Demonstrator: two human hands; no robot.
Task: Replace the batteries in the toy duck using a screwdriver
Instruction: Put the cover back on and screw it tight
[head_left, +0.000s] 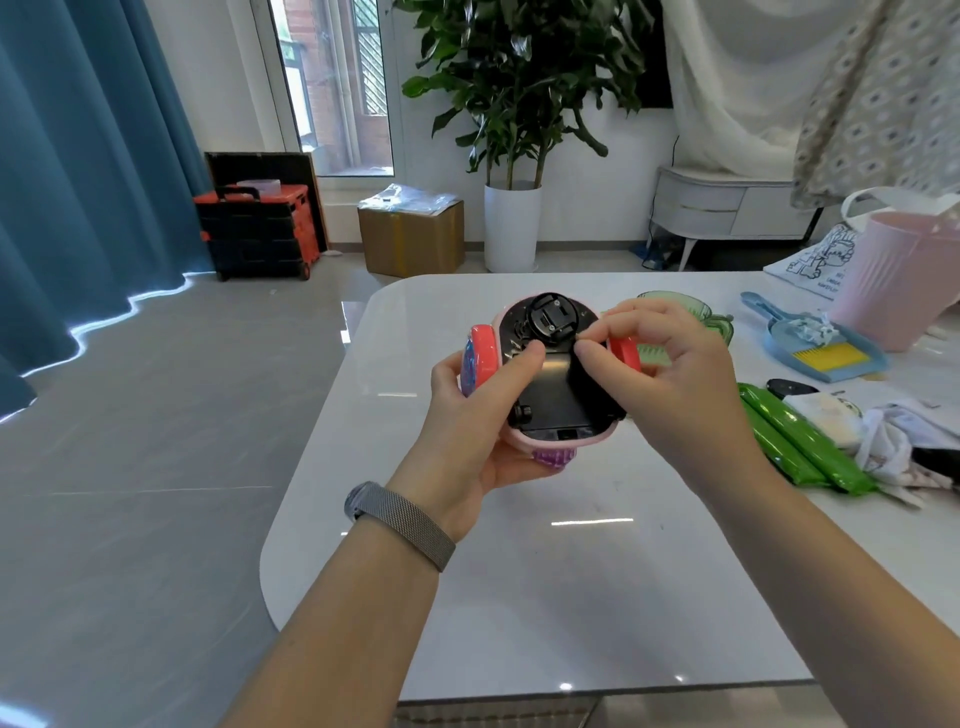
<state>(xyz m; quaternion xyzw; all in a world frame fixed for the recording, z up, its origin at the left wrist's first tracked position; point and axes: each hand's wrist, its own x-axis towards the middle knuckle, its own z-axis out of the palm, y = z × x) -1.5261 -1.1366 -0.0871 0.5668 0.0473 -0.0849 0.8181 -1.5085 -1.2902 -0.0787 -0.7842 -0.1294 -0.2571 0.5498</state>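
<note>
Now I'm cradling the toy duck (545, 384) upside down above the white table (519, 597), my left hand (478, 415) gripping its left side. My right hand (670, 374) is pinching the black battery cover (566, 389) at its right edge, lying nearer it.

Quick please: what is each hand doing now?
Left hand: holds the toy duck, underside up.
Right hand: pinches the duck's black cover.
</note>
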